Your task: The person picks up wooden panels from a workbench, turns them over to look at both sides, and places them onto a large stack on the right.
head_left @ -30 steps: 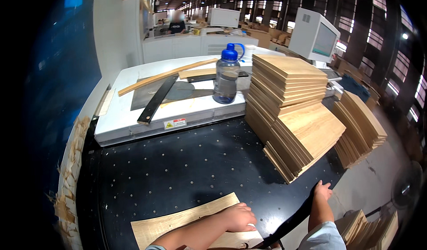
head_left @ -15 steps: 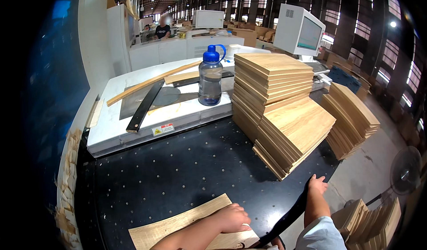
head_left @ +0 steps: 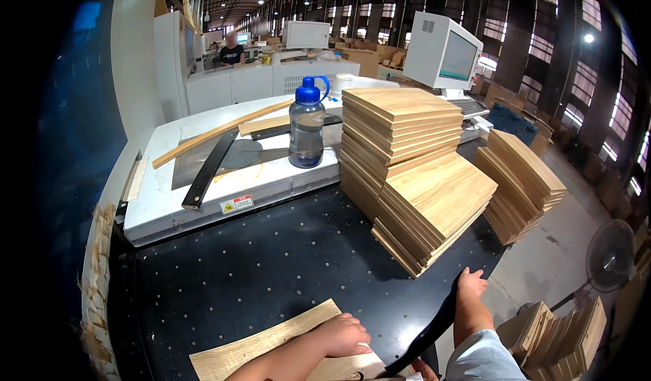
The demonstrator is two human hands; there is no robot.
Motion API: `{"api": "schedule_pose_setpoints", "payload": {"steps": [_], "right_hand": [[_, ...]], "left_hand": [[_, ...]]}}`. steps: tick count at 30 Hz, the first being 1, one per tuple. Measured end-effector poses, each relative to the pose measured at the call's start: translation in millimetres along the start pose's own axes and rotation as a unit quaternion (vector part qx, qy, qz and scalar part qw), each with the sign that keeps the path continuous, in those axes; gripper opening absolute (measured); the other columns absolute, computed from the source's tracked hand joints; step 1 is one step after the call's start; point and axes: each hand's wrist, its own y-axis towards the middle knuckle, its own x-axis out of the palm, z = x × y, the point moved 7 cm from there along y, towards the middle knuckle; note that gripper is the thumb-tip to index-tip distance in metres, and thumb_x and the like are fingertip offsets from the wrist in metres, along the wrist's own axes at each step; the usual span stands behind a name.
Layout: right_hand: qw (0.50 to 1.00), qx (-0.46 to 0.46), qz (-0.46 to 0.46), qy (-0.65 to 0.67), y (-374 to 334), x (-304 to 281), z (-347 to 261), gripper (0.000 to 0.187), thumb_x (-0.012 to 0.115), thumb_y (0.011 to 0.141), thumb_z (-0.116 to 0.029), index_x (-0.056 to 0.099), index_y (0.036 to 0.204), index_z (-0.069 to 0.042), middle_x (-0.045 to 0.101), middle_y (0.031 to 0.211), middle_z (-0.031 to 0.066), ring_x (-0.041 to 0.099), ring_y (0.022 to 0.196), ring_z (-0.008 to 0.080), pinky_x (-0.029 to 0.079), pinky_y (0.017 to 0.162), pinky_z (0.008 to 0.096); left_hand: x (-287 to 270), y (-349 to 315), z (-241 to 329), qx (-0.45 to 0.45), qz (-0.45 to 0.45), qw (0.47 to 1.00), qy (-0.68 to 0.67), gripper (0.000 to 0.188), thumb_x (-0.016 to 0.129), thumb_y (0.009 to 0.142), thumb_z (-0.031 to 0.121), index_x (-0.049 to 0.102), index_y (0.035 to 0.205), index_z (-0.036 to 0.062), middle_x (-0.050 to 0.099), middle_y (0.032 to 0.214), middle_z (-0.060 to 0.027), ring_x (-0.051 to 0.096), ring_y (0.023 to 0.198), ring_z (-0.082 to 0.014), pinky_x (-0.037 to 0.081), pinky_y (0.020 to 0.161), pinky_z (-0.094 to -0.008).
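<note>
l hand is on the pale wood board, fingers curled; can't tell if it's pinching anything. board lies under it & out to its left, flat on the black table. r hand is at table edge, thumb & fingers a bit apart; can't tell if it grips. stacked panels stand beyond r hand, to its left; blue-capped btl farther off.

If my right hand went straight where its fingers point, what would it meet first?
Your right hand would probably meet the stack of boards right of the tall stack, though depth is unclear.
</note>
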Motion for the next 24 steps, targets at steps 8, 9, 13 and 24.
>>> {"api": "schedule_pose_setpoints", "payload": {"steps": [8, 9, 13, 24], "right_hand": [[1.0, 0.01, -0.002, 0.014, 6.0, 2.3, 4.2, 0.063, 0.051, 0.084, -0.049, 0.033, 0.134, -0.015, 0.034, 0.13, 0.0257, 0.042, 0.115, 0.0366, 0.04, 0.091, 0.0455], [1.0, 0.008, -0.004, 0.015, 5.0, 3.7, 2.2, 0.063, 0.051, 0.084, -0.049, 0.034, 0.134, -0.015, 0.034, 0.13, 0.0256, 0.042, 0.115, 0.0364, 0.04, 0.091, 0.0454], [1.0, 0.008, 0.0, 0.01, 4.4, 2.6, 1.9, 0.065, 0.05, 0.084, -0.049, 0.032, 0.136, -0.015, 0.033, 0.131, 0.0251, 0.042, 0.115, 0.0357, 0.04, 0.092, 0.0454], [1.0, -0.003, -0.007, -0.003, 14.5, 9.6, 8.2, 0.065, 0.048, 0.084, -0.052, 0.031, 0.136, -0.016, 0.037, 0.126, 0.0263, 0.045, 0.112, 0.0373, 0.041, 0.09, 0.0459]], "left_hand": [[-0.8, 3.4, 0.7, -0.01, -0.037, 0.999, -0.001, 0.029, 0.05, 0.088, 0.038, 0.065, 0.093, 0.0138, 0.063, 0.091, -0.0021, 0.053, 0.096, -0.0211, 0.034, 0.092, -0.0351], [0.0, 2.5, -0.2, -0.018, -0.042, 0.999, -0.001, 0.03, 0.049, 0.088, 0.038, 0.066, 0.093, 0.0138, 0.063, 0.091, -0.0021, 0.053, 0.096, -0.0212, 0.034, 0.093, -0.0353], [-1.2, 4.3, 0.2, -0.01, -0.042, 0.999, 0.012, 0.03, 0.049, 0.088, 0.039, 0.066, 0.092, 0.0141, 0.063, 0.091, -0.0021, 0.053, 0.097, -0.0217, 0.034, 0.093, -0.0357], [-1.5, 0.6, 0.8, 0.032, 0.037, 0.998, -0.029, 0.024, 0.056, 0.084, 0.035, 0.065, 0.088, 0.0127, 0.062, 0.083, -0.003, 0.054, 0.089, -0.0227, 0.036, 0.086, -0.0356]]}}
